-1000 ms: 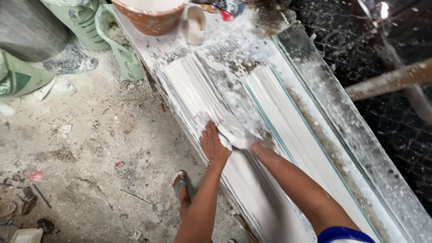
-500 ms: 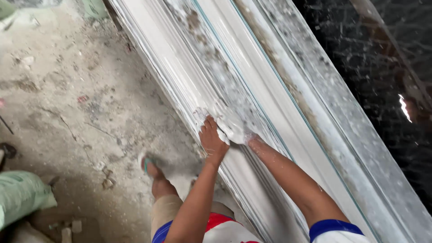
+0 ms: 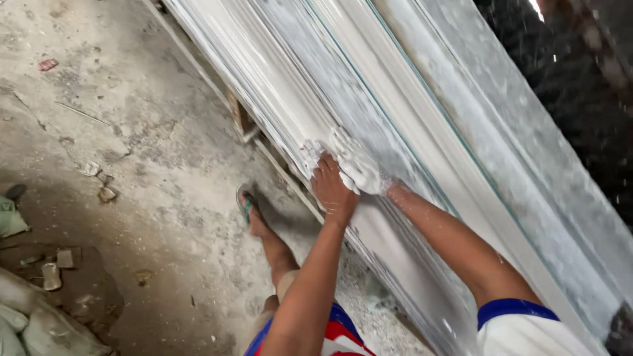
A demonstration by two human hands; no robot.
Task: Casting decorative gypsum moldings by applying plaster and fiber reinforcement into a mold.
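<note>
**Plaster moulding worked by two hands on a long bench**

Plaster moulding (image 3: 290,99), head view: a long white ribbed strip runs diagonally from the upper left to the lower right along a long bench (image 3: 461,132), and both of its ends are cut off by the frame. The left hand (image 3: 333,191) lies flat on the outer ribs of the strip, fingers together and pointing up the run, pressing on the surface rather than closing around anything. The right hand (image 3: 359,170) sits just beside it, touching it, and is so coated in wet white plaster that its fingers cannot be told apart; whether they are spread or closed cannot be told. A lump of wet plaster (image 3: 343,148) covers the strip directly ahead of both hands.

Thin greenish lines, possibly glass edges, run lengthwise between the white bands of the bench; their nature is hard to make out. The dark area (image 3: 580,86) at the upper right is blurred.

A foot in a green sandal (image 3: 249,207) stands on the grey concrete floor (image 3: 132,132) just beside the bench edge. Small rubble pieces (image 3: 99,184) and a reddish scrap (image 3: 47,64) lie scattered on the floor, and pale sacks (image 3: 26,326) are cut off at the lower left corner.
</note>
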